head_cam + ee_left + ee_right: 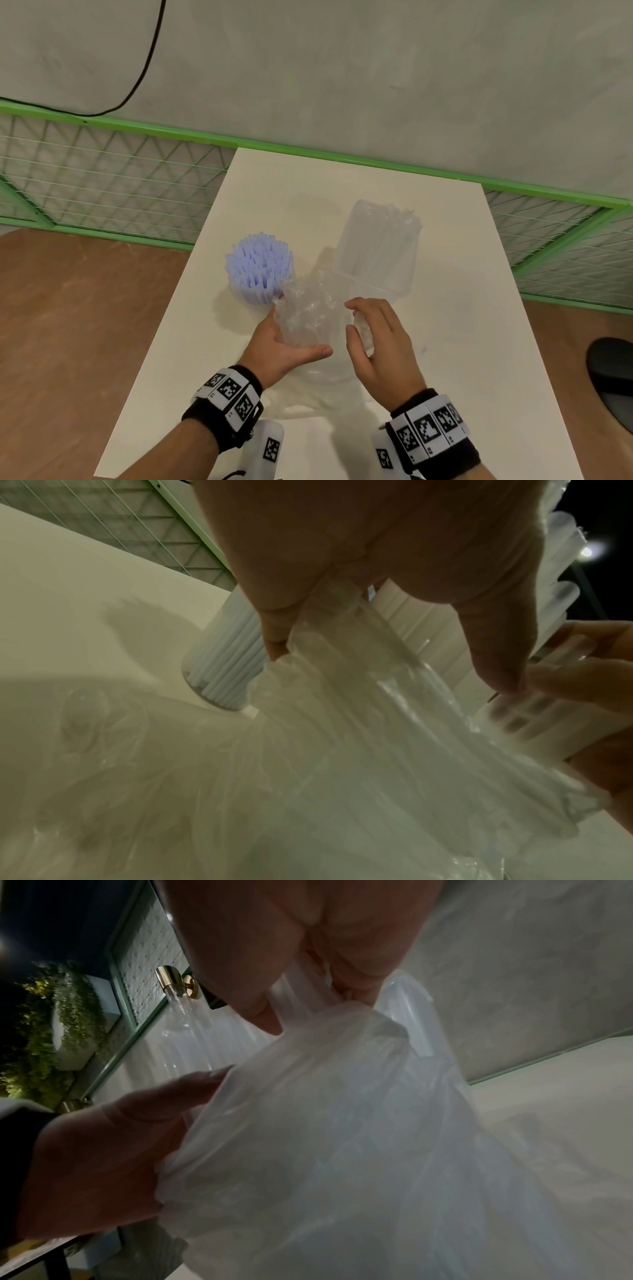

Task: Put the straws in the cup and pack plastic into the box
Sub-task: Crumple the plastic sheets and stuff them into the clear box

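Presently, left to right across the head view.
Table: a white rectangular table (445,377) carries everything; brown floor on either side, and a green-framed wire mesh fence (102,185) behind its far end.
Cable: a black cable (147,68) hangs down the grey wall at far left.
Cup and straws: a translucent white plastic cup (247,297) stands upright left of centre, packed with pale blue plastic straws (259,259) standing on end, tips fanned above the rim. Left wrist view shows the straw shafts through the cup wall (222,666).
Left hand: left hand (284,349) palm up just in front of the cup, fingers and thumb curled round a crumpled sheet of clear plastic film (308,317); marker-tagged black wristband on the wrist.
Plastic: the held wad is lifted off the table, between cup and box; more of the film trails down onto the tabletop toward the person (318,383).
Right hand: right hand (380,346) back uppermost, fingers bent, pinching the right-hand edge of the same film; right wrist view shows the film gathered between thumb and fingers (342,1123).
Box: a clear plastic rectangular box (375,250) sits right of centre, its lid raised behind it, with clear wrapping already inside; the held wad is just in front of it, outside it.
Far right: a dark rounded object (613,373) on the floor, cut off by the frame edge.
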Demonstrator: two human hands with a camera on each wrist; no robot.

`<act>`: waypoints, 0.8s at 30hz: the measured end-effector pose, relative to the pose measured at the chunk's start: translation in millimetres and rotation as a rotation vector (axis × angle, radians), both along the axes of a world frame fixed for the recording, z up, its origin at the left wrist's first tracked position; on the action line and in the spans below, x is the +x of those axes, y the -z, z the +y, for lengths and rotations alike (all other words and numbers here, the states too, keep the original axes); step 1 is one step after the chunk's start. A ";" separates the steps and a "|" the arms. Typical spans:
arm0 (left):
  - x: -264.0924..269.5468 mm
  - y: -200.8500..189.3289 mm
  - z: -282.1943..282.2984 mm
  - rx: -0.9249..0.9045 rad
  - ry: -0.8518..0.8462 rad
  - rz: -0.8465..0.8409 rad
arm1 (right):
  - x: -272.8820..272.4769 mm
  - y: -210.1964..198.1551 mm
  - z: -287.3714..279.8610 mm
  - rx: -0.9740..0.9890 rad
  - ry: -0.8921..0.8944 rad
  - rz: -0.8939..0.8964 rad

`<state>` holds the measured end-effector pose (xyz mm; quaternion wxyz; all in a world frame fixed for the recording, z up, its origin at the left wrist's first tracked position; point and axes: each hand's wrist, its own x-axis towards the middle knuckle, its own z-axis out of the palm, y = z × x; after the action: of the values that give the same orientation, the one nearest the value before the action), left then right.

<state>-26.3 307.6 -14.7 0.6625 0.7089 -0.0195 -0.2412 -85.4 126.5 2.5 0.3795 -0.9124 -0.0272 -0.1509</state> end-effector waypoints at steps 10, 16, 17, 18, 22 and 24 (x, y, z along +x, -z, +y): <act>-1.7 -3.5 0.7 0.012 0.001 -0.011 | -4.0 3.6 8.0 0.019 0.029 0.002; -2.0 -2.8 0.7 0.025 -0.011 -0.015 | -0.8 -3.5 0.7 0.002 0.070 -0.080; -2.0 -2.1 0.9 0.025 -0.014 -0.011 | 0.1 -7.4 -2.7 -0.015 0.081 -0.078; -2.1 -1.8 0.9 0.021 -0.014 -0.004 | 1.3 -13.2 -5.9 -0.032 0.090 -0.074; -2.5 -3.0 0.8 0.007 -0.011 0.014 | 7.9 -50.8 -19.1 -0.024 0.141 -0.168; -2.8 -3.9 0.5 0.006 -0.004 0.011 | 12.9 -75.2 -27.5 0.033 0.176 -0.257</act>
<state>-29.1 308.0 -10.8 0.6612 0.7094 -0.0136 -0.2438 -72.4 99.0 77.7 0.3731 -0.8781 0.0068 -0.2996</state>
